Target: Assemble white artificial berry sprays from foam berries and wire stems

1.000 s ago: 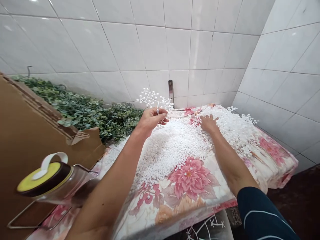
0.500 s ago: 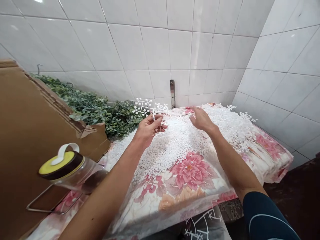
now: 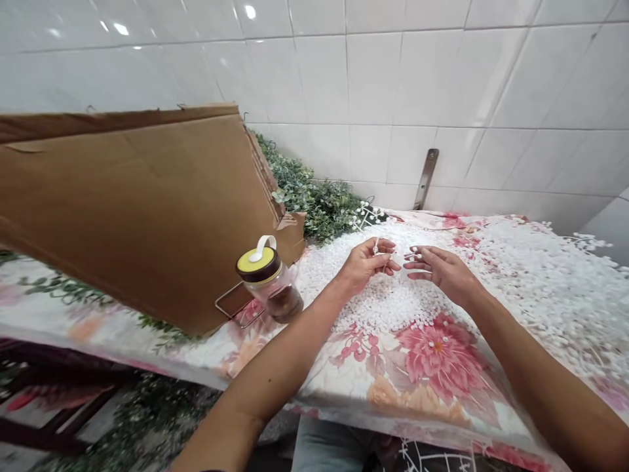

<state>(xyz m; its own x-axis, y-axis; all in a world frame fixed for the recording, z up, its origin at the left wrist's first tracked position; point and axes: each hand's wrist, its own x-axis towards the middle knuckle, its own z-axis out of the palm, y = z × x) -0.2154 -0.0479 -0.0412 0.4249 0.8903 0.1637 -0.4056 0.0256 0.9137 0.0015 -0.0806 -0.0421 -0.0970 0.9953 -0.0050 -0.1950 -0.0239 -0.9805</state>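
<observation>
A big sheet of brown cardboard (image 3: 132, 210) is propped up at the left end of the floral cloth (image 3: 432, 354), with the white tile wall (image 3: 373, 78) behind it all. A glass jar (image 3: 270, 292) with a yellow lid is parked right by the cardboard's lower corner, and a bent wire stand (image 3: 228, 307) is seen next to it. Fake green foliage (image 3: 314, 196) is heaped along the cloth's back edge, a metal bracket (image 3: 425, 178) is fixed to the tiles, and more foliage (image 3: 137, 419) is spotted down below the front edge.

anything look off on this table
Two things stand out. Small white beads lie loose across the whole floral cloth, like a spill, though they may be spread on purpose. The big cardboard sheet leans askew over the cloth's left side, with a torn flap at its corner.
</observation>
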